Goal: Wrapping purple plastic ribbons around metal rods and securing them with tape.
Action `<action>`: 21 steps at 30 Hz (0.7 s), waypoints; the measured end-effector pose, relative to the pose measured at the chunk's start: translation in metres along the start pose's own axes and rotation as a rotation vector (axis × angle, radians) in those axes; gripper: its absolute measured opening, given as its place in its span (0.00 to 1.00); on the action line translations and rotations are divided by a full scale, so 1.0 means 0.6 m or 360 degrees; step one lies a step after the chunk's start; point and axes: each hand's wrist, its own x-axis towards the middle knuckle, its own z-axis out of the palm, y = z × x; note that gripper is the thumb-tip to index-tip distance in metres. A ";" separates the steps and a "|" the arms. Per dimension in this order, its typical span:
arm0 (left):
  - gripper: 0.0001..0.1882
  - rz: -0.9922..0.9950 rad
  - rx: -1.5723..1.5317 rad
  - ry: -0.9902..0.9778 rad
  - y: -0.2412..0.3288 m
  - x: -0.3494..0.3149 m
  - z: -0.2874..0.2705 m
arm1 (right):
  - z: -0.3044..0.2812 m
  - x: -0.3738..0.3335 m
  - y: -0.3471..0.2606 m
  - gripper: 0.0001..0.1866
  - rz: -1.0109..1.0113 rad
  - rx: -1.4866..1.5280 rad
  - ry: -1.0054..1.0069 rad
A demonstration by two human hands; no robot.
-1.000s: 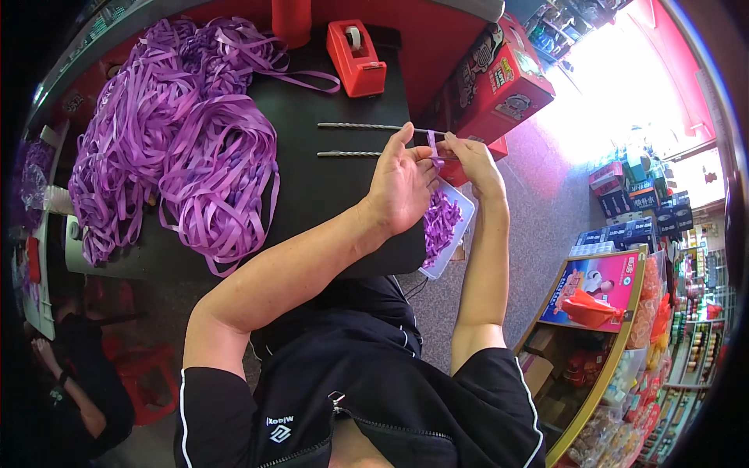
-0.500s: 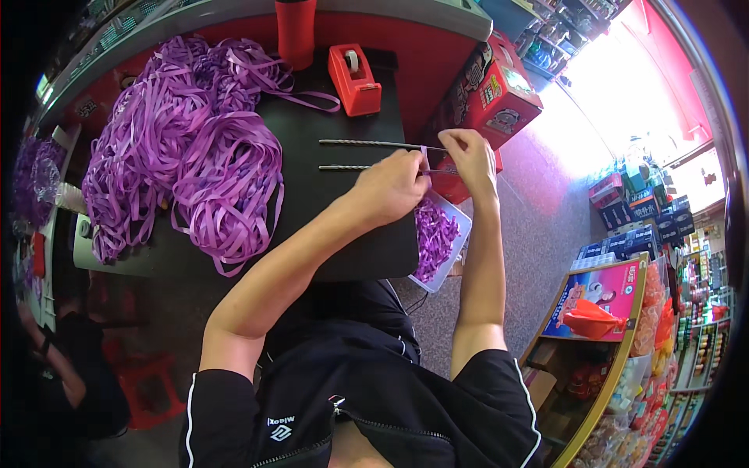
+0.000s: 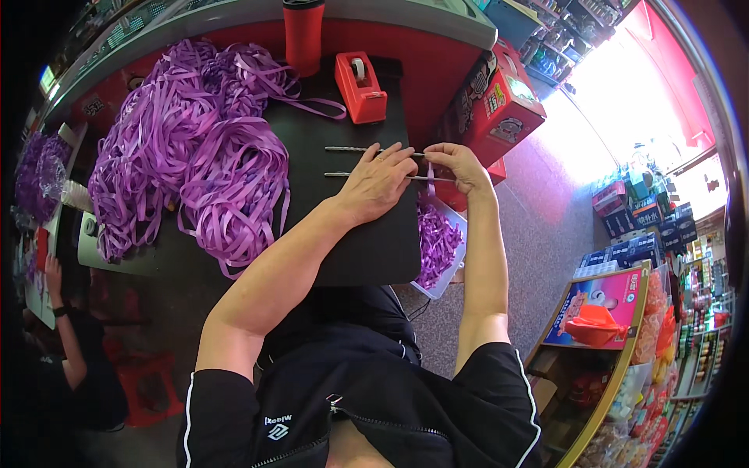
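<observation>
1. Beside the black-topped table (image 3: 359, 253): pale plastic tub (image 3: 448, 281), heaped with short purple ribbon pieces (image 3: 437, 246).
2. Over two thin silver metal rods (image 3: 339, 175), the left hand (image 3: 376, 181) lies palm-down, fingers half extended; grip underneath cannot be told.
3. Narrow purple ribbon strip (image 3: 431, 176) runs between the rods, just beside the right hand (image 3: 462, 167); thumb and fingertips nearly together there, hold unclear.
4. Left of both hands: large tangled purple ribbon heap (image 3: 234, 168).
5. Farther: red tape dispenser (image 3: 367, 100) with tape roll; red carton (image 3: 503, 101), printed label and cartoon figure.
</observation>
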 end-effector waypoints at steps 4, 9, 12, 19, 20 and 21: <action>0.08 -0.0006 -0.0003 0.0032 0.001 0.001 0.006 | -0.018 -0.039 0.000 0.15 -0.0351 -0.0147 0.0389; 0.09 0.0013 0.0026 0.0098 -0.001 0.000 0.012 | -0.011 -0.080 0.016 0.18 -0.0254 -0.0494 0.0393; 0.09 0.0008 0.0003 0.0090 -0.003 -0.001 0.011 | 0.008 -0.070 0.016 0.15 -0.0053 -0.0317 0.0028; 0.09 0.0008 -0.0025 0.0124 -0.003 -0.001 0.013 | -0.015 -0.050 0.032 0.10 0.0086 -0.0035 -0.0075; 0.09 -0.0002 -0.0019 0.0130 -0.005 -0.001 0.013 | -0.015 -0.049 0.030 0.10 0.0084 -0.0040 -0.0088; 0.09 0.0000 -0.0026 0.0146 -0.004 -0.002 0.014 | -0.016 -0.050 0.028 0.11 0.0084 -0.0098 -0.0102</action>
